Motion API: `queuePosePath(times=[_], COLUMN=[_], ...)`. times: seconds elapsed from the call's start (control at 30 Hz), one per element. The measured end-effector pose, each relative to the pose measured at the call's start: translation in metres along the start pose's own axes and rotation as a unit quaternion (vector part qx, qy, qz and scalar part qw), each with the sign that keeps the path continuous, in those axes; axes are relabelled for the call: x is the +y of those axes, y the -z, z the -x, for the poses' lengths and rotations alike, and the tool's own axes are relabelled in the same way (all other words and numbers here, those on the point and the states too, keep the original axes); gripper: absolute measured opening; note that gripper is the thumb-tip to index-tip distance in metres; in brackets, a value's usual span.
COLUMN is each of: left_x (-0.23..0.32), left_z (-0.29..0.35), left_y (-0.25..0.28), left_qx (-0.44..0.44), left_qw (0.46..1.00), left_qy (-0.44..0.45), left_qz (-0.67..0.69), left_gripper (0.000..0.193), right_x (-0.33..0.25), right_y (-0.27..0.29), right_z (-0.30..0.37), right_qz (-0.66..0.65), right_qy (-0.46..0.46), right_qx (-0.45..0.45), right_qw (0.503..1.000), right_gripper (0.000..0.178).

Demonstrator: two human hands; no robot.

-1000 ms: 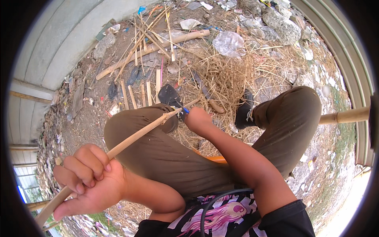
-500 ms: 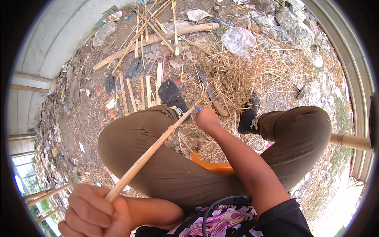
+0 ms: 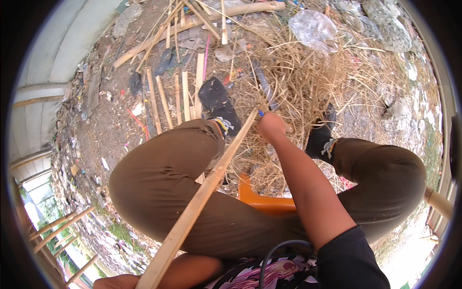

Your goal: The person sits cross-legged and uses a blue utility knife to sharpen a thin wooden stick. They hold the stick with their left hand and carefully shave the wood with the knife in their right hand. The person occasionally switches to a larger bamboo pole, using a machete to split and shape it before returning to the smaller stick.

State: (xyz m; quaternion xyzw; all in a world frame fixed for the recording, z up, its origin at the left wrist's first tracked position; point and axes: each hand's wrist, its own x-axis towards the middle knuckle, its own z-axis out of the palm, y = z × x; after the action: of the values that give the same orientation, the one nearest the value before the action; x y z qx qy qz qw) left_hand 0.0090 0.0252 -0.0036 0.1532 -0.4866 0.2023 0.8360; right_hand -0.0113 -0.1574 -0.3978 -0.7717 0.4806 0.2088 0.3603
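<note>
A long split bamboo strip slants from the lower left up to the middle of the view. My left hand, partly cut off by the lower edge, is closed round its near end. Close to the strip's far tip, my right hand is a fist around a small blue object; most of it is hidden in the fingers, so its kind cannot be told. Beyond that fist, a long dark blade lies on dry straw.
Cut bamboo strips lie beyond my left knee, with a bamboo pole and more sticks farther back. An orange plastic seat shows between my legs. A clear plastic bag and rubble lie at the far right.
My left hand has drawn the bamboo strip back toward the lower edge, so more of its thick part shows. The view has shifted slightly; my right fist remains by the strip's far end.
</note>
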Motion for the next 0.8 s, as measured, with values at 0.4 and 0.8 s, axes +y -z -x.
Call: queuePosePath(times=[0.4,0.8], left_x=[0.023,0.039], left_z=[-0.008,-0.02], left_y=[-0.006,0.009], left_qx=[-0.079,-0.159], left_qw=[0.956,0.952], left_qy=[0.183,0.261], left_qz=[-0.216,0.021], left_gripper=[0.055,0.056], right_x=[0.006,-0.032], right_y=[0.0,0.084], right_z=[-0.006,0.23], right_qz=[-0.008,-0.12], right_qy=[0.076,0.146], right_qx=[-0.164,-0.08], right_qw=[0.984,0.979], right_gripper=[0.037,0.04])
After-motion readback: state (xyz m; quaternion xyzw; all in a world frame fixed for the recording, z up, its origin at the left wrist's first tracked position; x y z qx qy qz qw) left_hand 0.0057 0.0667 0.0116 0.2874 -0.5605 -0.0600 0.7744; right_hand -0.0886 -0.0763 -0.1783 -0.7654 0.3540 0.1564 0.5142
